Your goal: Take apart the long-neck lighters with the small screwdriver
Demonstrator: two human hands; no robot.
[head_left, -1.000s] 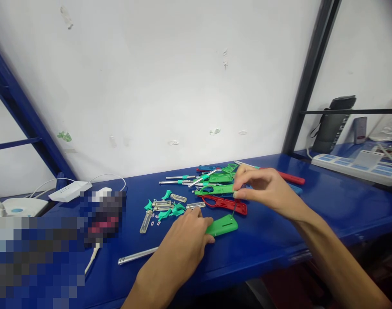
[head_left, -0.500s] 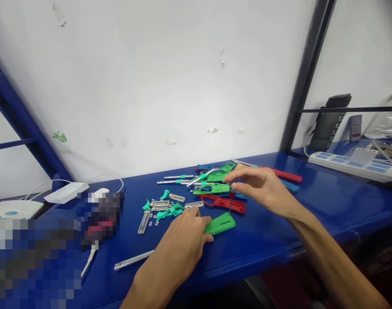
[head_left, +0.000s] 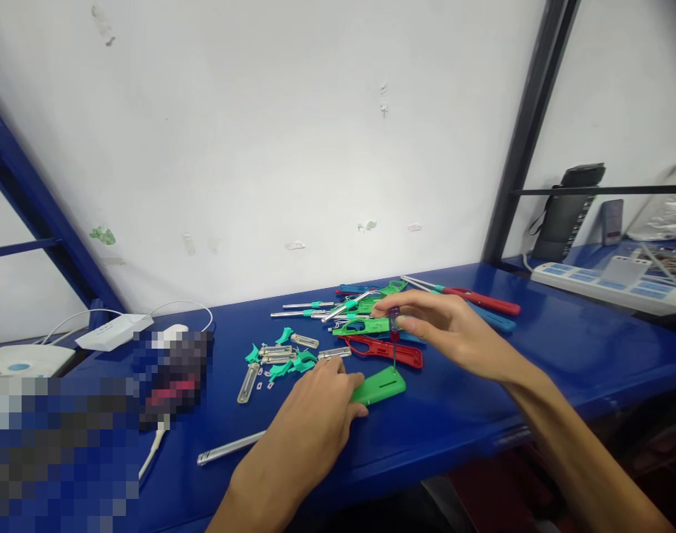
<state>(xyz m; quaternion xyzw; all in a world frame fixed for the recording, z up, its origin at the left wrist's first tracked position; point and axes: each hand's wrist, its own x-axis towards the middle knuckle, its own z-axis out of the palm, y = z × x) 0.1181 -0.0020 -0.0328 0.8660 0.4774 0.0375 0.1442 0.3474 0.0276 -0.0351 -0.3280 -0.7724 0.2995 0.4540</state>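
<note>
My left hand (head_left: 327,396) grips a green long-necked lighter (head_left: 380,386) flat on the table; its metal tube sticks out on the other side of my wrist. Between the thumb and fingers of my right hand (head_left: 443,322) is a small screwdriver (head_left: 394,326) with a dark red handle. It stands nearly upright, its tip on the far edge of the green handle. Just behind lies a red lighter handle half (head_left: 390,351), and beyond it a green handle half (head_left: 365,326). Teal triggers (head_left: 301,362) and clear fuel tanks (head_left: 249,383) lie beyond my left hand.
More lighter parts and metal tubes (head_left: 301,314) are heaped near the wall. A red lighter (head_left: 485,300) and a blue one (head_left: 498,320) lie behind my right hand. White power strips (head_left: 604,285) stand at right, a white box (head_left: 115,331) at left, with cables.
My right hand has shifted slightly left, its fingers straighter around the screwdriver, which now stands more upright. My left hand and the green lighter have stayed put.
</note>
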